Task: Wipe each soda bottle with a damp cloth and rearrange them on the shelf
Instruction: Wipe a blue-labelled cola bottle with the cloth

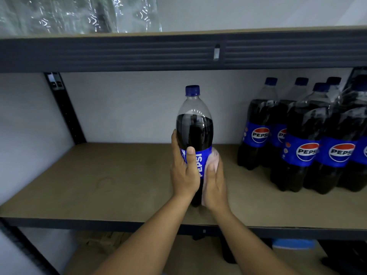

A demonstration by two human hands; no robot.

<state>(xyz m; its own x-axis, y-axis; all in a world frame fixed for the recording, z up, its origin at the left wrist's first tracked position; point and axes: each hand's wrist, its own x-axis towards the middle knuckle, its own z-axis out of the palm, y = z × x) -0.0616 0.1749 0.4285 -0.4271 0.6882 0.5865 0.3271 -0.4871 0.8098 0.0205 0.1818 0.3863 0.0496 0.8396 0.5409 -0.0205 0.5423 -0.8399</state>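
A large Pepsi bottle (195, 124) with a blue cap and blue label stands upright near the middle of the wooden shelf board (111, 181). My left hand (183, 171) grips its lower body from the left, thumb across the label. My right hand (214, 181) presses a pale pink cloth (212, 157) against the bottle's right side, fingers fairly straight over the cloth. The bottle's base is partly hidden behind both hands.
Several more Pepsi bottles (303, 135) stand grouped at the shelf's right end. A dark metal beam (178, 50) of the upper shelf runs overhead, with clear plastic wrap (79, 14) above it. A dark upright post (63, 108) stands back left. Items sit on the lower shelf (294, 249).
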